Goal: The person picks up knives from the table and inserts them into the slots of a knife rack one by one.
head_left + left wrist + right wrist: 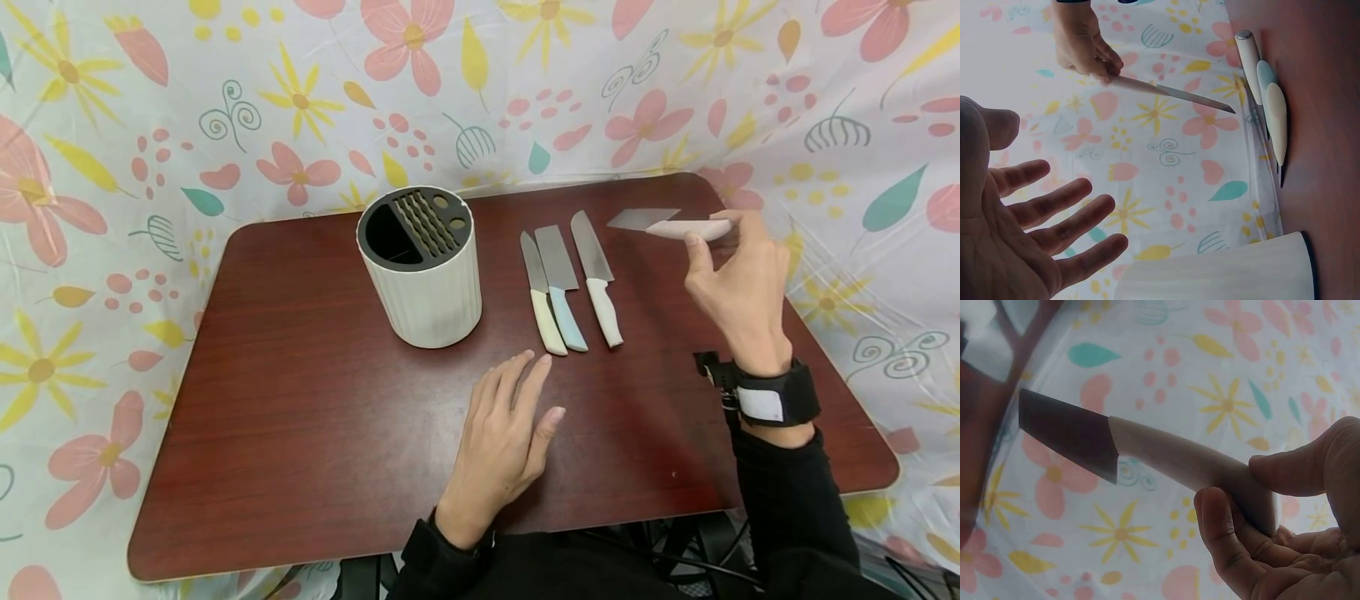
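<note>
My right hand (746, 279) grips a small knife (1179, 453) by the end of its pale handle. Its short, slanted blade (641, 218) points left, held over the table's far right. My left hand (498, 433) hovers with fingers extended, holding nothing, its fingertips near the handle ends of the closest knives. On the table lie a narrow knife with a cream handle (549, 322), a cleaver with a light blue handle (567, 318) right beside it, and a broad chef's knife with a white handle (603, 312) slightly apart to the right.
A white ribbed knife block (435, 304) stands at the back middle; its dark top has an open compartment, wavy slots and round holes. The dark red-brown table (300, 417) has rounded corners. A flowered cloth (225, 108) hangs behind and around it.
</note>
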### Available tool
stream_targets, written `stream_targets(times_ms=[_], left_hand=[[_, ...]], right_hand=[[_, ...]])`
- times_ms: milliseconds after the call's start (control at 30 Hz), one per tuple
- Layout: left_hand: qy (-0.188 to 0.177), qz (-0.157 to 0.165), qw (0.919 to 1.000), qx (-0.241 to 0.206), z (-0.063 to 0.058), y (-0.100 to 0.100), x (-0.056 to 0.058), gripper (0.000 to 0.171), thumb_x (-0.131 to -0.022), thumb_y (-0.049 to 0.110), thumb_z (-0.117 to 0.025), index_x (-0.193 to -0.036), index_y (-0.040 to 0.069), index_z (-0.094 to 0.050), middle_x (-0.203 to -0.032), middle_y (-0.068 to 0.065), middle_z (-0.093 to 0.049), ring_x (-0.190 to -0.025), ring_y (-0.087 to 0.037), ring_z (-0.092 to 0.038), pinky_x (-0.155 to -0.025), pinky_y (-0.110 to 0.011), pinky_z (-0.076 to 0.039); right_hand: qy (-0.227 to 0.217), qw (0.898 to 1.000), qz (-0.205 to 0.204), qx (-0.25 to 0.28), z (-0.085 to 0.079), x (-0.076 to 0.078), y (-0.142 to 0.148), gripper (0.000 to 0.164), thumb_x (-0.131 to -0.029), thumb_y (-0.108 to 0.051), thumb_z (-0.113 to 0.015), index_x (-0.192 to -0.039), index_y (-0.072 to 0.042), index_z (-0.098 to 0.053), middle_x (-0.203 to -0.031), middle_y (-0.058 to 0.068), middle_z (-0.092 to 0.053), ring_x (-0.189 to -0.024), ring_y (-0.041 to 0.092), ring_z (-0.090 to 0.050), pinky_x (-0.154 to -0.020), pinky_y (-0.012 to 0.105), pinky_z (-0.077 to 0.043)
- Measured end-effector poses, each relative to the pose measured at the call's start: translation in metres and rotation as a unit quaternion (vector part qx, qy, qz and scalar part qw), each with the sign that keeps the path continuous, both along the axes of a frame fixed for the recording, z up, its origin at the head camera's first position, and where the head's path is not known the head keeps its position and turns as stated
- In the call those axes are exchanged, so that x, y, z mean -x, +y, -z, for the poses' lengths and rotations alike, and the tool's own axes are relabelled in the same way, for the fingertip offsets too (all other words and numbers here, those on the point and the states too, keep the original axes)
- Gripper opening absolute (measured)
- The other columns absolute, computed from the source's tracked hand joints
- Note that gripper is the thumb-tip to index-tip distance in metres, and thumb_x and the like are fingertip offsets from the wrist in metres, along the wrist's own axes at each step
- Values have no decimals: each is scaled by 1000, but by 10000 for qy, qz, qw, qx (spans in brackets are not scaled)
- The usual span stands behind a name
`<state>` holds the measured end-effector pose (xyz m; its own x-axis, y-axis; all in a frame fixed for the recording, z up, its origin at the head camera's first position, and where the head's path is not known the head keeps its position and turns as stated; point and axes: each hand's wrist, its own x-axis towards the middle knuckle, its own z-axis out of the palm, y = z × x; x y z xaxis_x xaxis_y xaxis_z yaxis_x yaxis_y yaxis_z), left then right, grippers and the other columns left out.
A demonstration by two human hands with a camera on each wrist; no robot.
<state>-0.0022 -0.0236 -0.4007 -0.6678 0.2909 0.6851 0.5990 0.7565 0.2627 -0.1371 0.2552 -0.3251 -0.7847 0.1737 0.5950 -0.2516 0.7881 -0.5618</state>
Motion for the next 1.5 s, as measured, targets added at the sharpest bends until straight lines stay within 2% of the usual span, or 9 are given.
stream_targets(times_ms=[367, 467, 767, 1100, 1300, 1500], left_hand=[[112, 86, 9999, -43, -7, 3, 2, 49, -108, 35, -47, -148, 7, -50, -140, -16, -59, -127, -29, -58, -107, -44, -48], [101, 159, 9998, -50, -10, 5, 3, 49, -107, 34, -49, -147, 7, -50, -140, -16, -59, -128, -29, -57, -107, -45, -48], [171, 276, 9995, 13, -18, 11, 3, 50, -109, 37, -43, -149, 8, -47, -141, -16, -58, -127, -30, -58, -107, -46, -48], [233, 281, 9993, -29, -24, 14, 5, 51, -107, 36, -49, -149, 8, -48, -140, -15, -58, -126, -29, -58, -108, -47, -48], [364, 273, 9989, -62, -27, 15, 7, 52, -106, 36, -51, -149, 7, -48, -140, -15, -58, -126, -29, -58, -107, -45, -48], [390, 349, 9986, -108, -30, 17, 8, 56, -101, 34, -61, -148, 7, -48, -141, -15, -57, -127, -29, -57, -107, -44, -48]], right_hand=[[257, 9992, -311, -81, -17, -12, -10, 31, -93, -15, -68, -117, 3, -64, -91, 26, -74, -70, -30, -41, -76, 10, -30], [278, 9988, -374, -129, -19, -16, -12, 31, -93, -15, -68, -118, 3, -63, -92, 25, -74, -71, -30, -41, -75, 9, -31], [416, 9973, -573, -168, -30, -26, -17, 31, -92, -15, -69, -118, 1, -65, -94, 21, -73, -75, -27, -44, -70, 9, -33], [683, 9942, -802, -230, -41, -38, -24, 33, -90, -12, -72, -120, 1, -65, -92, 19, -72, -77, -24, -46, -69, 11, -32], [757, 9918, -1008, -195, -47, -43, -28, 34, -89, -11, -72, -119, 3, -65, -95, 21, -72, -81, -26, -49, -74, 7, -35], [817, 9885, -1234, -306, -49, -50, -33, 36, -90, -12, -72, -121, 5, -64, -99, 22, -72, -88, -25, -50, -80, 3, -38]])
